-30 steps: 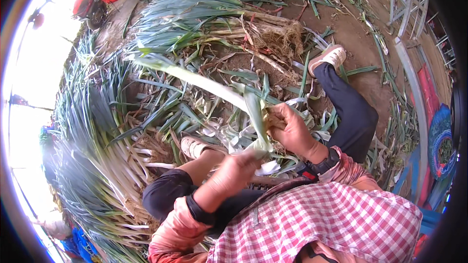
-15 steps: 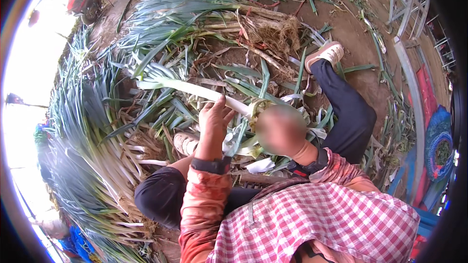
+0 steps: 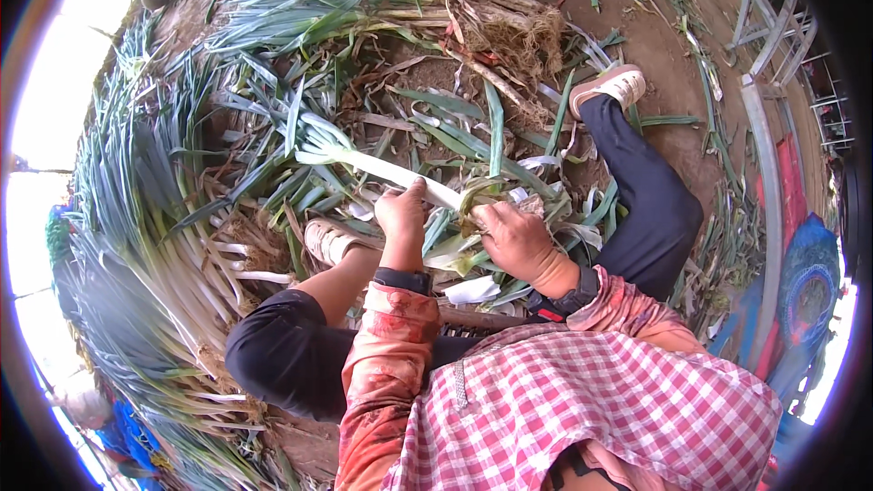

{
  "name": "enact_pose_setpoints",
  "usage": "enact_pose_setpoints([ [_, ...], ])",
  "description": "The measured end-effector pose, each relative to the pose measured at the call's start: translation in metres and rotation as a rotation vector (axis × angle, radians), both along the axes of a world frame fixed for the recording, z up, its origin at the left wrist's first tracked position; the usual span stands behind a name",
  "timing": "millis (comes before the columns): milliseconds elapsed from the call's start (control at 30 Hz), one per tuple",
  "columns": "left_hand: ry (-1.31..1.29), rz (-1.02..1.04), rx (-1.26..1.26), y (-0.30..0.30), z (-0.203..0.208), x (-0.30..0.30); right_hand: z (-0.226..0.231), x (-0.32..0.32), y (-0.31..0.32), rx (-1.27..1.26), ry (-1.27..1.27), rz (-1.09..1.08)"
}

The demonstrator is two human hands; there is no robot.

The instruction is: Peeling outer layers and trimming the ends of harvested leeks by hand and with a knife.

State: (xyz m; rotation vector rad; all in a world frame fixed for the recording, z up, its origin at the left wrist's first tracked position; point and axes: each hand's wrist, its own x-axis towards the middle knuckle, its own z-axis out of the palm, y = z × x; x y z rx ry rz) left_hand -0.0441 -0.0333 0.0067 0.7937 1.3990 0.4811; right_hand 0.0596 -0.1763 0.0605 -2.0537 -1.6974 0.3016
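A leek [image 3: 380, 167] with a long white shaft lies slantwise across both my hands, its cut green top pointing up and left. My left hand [image 3: 401, 216] is closed around the shaft near its middle, thumb on top. At the root end, my right hand [image 3: 520, 242] is closed on the leek, fingers against the loose yellowish outer leaves [image 3: 471, 203]. The roots themselves are mostly hidden by that hand. Stripped leaves and pale scraps [image 3: 473, 290] lie on the ground beneath.
Big heaps of untrimmed leeks [image 3: 150, 245] spread along my left. A tied bundle [image 3: 364, 14] with bushy roots [image 3: 523, 41] lies ahead. My legs [image 3: 641, 177] bend to both sides of the scraps. A metal frame [image 3: 762, 155] and a blue net bag [image 3: 807, 282] stand at right.
The leek has shifted a little to the right, still in my left hand. My right hand, blurred before, now shows clearly at the root end.
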Motion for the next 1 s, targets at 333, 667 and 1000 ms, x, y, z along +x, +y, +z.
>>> enact_pose_setpoints([
  [333,0.604,-0.723,0.855,-0.021,0.047,0.021,-0.013,-0.004,0.004,-0.035,0.062,0.01],
  [667,-0.509,-1.003,0.7,-0.089,0.097,0.006,-0.049,0.016,0.015,-0.054,1.025,-0.328],
  [1000,-0.49,0.208,-0.176,-0.009,0.006,-0.026,-0.016,0.014,0.013,-0.249,1.33,-0.36],
])
